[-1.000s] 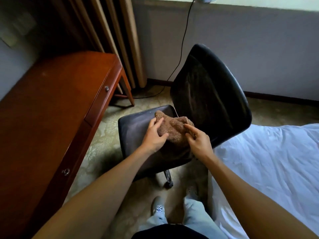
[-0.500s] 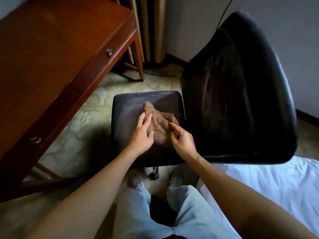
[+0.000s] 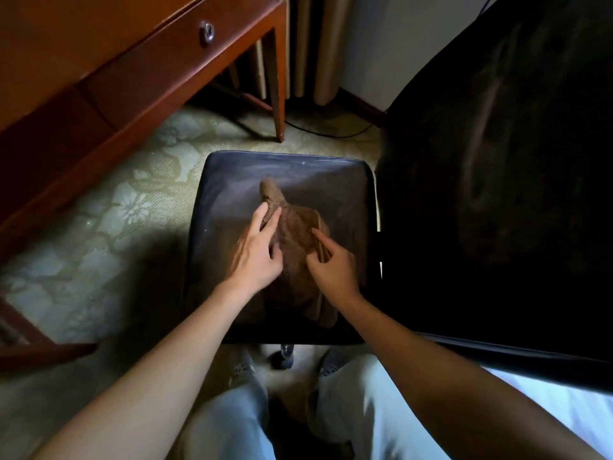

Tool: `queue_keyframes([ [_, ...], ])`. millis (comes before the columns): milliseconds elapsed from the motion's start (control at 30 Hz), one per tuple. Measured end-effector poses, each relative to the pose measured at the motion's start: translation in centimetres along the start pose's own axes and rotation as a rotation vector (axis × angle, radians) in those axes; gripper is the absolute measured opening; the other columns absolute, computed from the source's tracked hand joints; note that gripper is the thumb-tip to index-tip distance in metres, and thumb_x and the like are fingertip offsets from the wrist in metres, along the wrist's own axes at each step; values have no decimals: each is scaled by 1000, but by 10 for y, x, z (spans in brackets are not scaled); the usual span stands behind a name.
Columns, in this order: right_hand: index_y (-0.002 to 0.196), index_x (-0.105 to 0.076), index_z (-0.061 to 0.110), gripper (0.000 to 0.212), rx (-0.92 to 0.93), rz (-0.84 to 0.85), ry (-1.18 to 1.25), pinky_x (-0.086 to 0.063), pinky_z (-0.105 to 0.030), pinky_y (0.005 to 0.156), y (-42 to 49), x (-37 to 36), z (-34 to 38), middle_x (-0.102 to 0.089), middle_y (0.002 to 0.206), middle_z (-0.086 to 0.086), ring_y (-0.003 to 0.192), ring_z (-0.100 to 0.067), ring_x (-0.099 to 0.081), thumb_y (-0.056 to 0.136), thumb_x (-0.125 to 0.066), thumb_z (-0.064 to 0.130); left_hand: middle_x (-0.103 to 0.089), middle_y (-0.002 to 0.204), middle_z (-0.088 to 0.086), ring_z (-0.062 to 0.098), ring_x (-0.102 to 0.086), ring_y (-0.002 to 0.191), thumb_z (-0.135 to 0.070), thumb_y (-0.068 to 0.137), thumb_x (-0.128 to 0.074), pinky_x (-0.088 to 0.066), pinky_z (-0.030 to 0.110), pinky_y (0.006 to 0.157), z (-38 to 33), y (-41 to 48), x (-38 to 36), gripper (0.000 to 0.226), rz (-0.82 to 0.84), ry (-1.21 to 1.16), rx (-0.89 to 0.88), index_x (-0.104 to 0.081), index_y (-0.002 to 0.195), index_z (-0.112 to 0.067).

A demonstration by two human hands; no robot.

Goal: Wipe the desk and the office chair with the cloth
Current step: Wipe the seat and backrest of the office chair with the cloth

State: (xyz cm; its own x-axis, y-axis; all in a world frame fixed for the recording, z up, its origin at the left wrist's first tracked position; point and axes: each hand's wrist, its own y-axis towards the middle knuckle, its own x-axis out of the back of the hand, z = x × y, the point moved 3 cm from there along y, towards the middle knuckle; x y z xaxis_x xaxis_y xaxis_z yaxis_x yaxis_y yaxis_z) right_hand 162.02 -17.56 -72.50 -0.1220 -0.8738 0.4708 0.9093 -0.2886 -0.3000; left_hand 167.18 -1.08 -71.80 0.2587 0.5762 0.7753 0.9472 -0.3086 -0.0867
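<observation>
The cloth [image 3: 295,250] was pinned to the chair seat [image 3: 229,184] by the flat, open left hand [image 3: 258,252] and pinched at its edge by the curled right hand [image 3: 335,270], seemingly for refolding.

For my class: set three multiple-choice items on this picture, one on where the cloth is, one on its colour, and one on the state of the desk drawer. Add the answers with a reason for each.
1. Where does the cloth lie?
A. on the floor
B. on the chair seat
C. on the bed

2. What colour is the cloth?
A. white
B. blue
C. brown

3. The desk drawer is
A. shut
B. pulled halfway out
C. taken out

Answers:
1 B: it rests on the dark seat pad.
2 C: all of its fabric that shows is brown.
3 A: its front sits flush with the panel beside it, and its knob faces outward.
</observation>
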Motion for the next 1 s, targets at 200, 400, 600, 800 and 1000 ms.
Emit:
queue_keyframes([
  [200, 144, -54, 20, 54, 180, -6, -243, -47, -30, 102, 34, -45, -76, -60, 139, -3, 121, -20, -59, 90, -60, 16, -16, 164, 3, 43, -53, 122, -20, 92, -58, -52, 53, 96, 58, 8, -75, 70, -41, 203, -25, -31, 156, -20],
  [400, 146, -49, 23, 56, 414, -99, -681, -50, -42, 90, 45, -51, -115, -54, 140, -9, 110, -32, -54, 91, -54, 29, -11, 166, 4, 39, -36, 131, -33, 100, -46, -34, 52, 108, 62, 8, -107, 66, -71, 446, 103, -20, 160, -22],
  [600, 150, -42, 15, 58, 466, -34, -678, -30, -46, 117, 21, -62, -101, -30, 161, -14, 142, -31, -31, 96, -46, 36, -21, 164, 1, 34, -22, 142, -45, 100, -38, -18, 53, 115, 69, 4, -108, 62, 14, 531, 171, -26, 158, -25],
  [800, 156, -27, 9, 70, 386, 168, -829, -8, -39, 124, 27, -78, -104, -17, 165, -17, 152, -28, -16, 98, -33, 48, -35, 157, 2, 30, -27, 142, -55, 99, -22, -7, 53, 119, 68, -9, -113, 66, 55, 565, 216, -28, 157, -25],
  [1000, 157, -25, 11, 67, 493, 256, -848, -9, -32, 123, 33, -56, -108, -17, 166, -12, 152, -23, -14, 99, -38, 44, -37, 154, 6, 29, -24, 145, -52, 101, -29, 2, 58, 120, 49, -14, -120, 64, 78, 557, 280, -30, 156, -20],
])
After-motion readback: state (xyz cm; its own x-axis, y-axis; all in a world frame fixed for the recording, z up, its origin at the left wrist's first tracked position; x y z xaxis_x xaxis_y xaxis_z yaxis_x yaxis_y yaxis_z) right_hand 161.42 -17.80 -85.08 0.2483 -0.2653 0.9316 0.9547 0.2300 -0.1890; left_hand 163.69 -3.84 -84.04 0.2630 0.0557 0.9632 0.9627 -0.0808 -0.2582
